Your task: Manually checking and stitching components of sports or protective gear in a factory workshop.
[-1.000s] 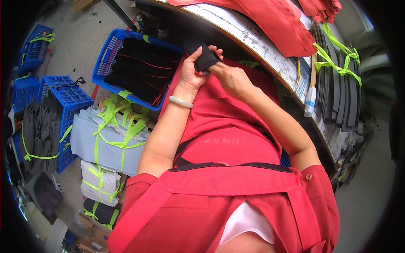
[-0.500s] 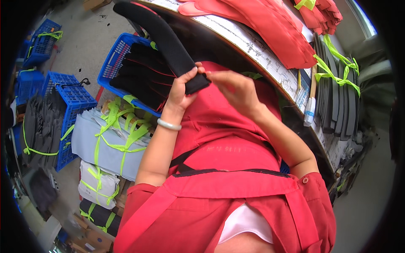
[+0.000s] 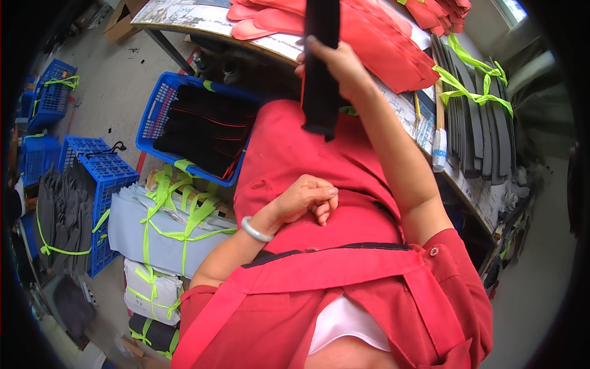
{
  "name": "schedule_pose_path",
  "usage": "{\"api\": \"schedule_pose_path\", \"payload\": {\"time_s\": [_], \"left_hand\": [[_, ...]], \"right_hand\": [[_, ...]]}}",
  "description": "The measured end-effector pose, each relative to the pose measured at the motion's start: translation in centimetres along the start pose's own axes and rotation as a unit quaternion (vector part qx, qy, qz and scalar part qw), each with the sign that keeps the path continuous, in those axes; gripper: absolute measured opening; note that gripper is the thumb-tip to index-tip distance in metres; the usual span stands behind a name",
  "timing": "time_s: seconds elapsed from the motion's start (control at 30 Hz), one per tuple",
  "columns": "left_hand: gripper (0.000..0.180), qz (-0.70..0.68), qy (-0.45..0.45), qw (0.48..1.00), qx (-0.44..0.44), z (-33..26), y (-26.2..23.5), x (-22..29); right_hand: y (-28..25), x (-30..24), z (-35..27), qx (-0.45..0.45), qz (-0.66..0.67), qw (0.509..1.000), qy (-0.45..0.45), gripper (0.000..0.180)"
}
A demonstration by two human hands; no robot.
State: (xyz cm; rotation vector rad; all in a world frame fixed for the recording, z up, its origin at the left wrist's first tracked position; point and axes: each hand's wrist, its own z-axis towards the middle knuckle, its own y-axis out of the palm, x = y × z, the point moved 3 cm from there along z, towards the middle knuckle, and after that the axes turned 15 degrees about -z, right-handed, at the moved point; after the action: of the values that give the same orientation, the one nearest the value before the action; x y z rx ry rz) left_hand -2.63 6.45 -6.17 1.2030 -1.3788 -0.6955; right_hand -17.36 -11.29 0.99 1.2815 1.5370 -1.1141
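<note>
A long black fabric strip [image 3: 319,104] with a thin red edge hangs from my right hand [image 3: 345,66], which grips it around its middle over my red apron [image 3: 283,141]. Its top end runs out of the picture. My left hand [image 3: 307,200], with a pale bangle at the wrist, rests in front of my lap. Its fingers are curled loosely, and nothing shows in them. To the left of my knees is a blue plastic crate [image 3: 149,126]. Several similar black pieces with red edges [image 3: 200,132] lie stacked inside it.
The worn white worktable [image 3: 200,17] carries coral-red cut pieces [image 3: 375,46] and a tied bundle of grey strips [image 3: 476,117]. At left stand a tied pale blue stack [image 3: 169,224], a white package [image 3: 147,289], and a blue crate [image 3: 101,163] beside grey pieces [image 3: 64,212].
My left hand has let go of the black strip and drawn back toward my waist. My right hand now holds the strip, moved right and turned more upright.
</note>
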Motion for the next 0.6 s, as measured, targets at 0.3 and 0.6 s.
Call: {"api": "schedule_pose_path", "payload": {"time_s": [0.3,0.6], "left_hand": [[0.033,0.134,0.177,0.948,0.228,0.4,-2.5,5.1],[0.036,0.068,0.262,0.936,0.227,-0.5,-4.4,7.5]], "right_hand": [[2.9,0.7,-0.9,-0.052,0.003,0.999,-0.002,0.036],[5.3,2.3,-2.5,-0.16,-0.084,0.983,0.031,0.05]]}}
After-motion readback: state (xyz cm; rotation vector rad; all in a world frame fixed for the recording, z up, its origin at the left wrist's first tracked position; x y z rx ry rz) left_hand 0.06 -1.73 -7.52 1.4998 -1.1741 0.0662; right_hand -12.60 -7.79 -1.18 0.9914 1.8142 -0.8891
